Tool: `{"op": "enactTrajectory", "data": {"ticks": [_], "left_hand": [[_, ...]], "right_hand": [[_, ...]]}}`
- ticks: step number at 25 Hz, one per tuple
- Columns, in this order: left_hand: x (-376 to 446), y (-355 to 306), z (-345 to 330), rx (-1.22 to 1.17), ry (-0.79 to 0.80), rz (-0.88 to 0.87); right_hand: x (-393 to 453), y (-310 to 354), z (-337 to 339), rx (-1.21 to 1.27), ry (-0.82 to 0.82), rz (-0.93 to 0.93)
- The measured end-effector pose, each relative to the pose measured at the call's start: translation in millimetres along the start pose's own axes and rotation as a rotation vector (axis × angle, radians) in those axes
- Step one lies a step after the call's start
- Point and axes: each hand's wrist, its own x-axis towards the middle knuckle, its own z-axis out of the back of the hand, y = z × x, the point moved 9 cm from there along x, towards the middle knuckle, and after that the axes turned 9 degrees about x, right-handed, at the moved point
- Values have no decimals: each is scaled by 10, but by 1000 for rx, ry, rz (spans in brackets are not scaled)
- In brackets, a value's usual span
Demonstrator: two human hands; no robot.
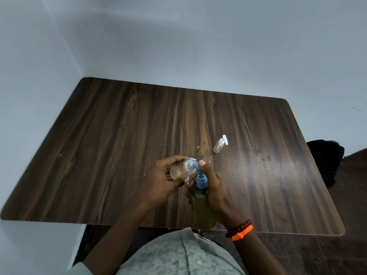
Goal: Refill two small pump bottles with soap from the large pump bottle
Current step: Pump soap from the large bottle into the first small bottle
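Note:
My left hand [158, 180] grips a small clear bottle [183, 170], tilted on its side with its open mouth against the blue spout of the large pump bottle [202, 203]. That large bottle holds yellowish soap and stands near the table's front edge. My right hand [213, 187] wraps its neck, the thumb up by the blue pump head [201, 180]. A small white pump piece shows between my hands, under the small bottle. A second small bottle [220, 144] with a white pump lies on its side farther back on the right.
The dark wooden table [119, 135] stands in a corner with white walls at the left and back. Small crumbs and smears dot its middle. A dark object [327, 155] sits beyond the right edge. Red and orange bead bracelets circle my right wrist.

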Motion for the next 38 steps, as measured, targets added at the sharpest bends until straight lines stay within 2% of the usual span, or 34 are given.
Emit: {"op": "enactTrajectory", "data": {"ticks": [4,8,15,21,26,32,38], "left_hand": [[10,19,22,0,-4,6],[12,11,-5,22,20,7],[51,76,15,25,23,11],[32,69,-46,20,67,1],[47,83,-15,-7,32,1],[12,193,-101,13,77,47],[14,137,-42,2,65,26]], "right_hand": [[-31,78,-65,19,23,38],[-73,4,24,7,-77,-40],[-59,142,-95,-34,32,14],[-41,22,-7,-77,-15,10],[-59,59,-68,-48,55,12],[-103,-29,-25,-37,-38,-46],[-106,24,-77,-4,24,-30]]}}
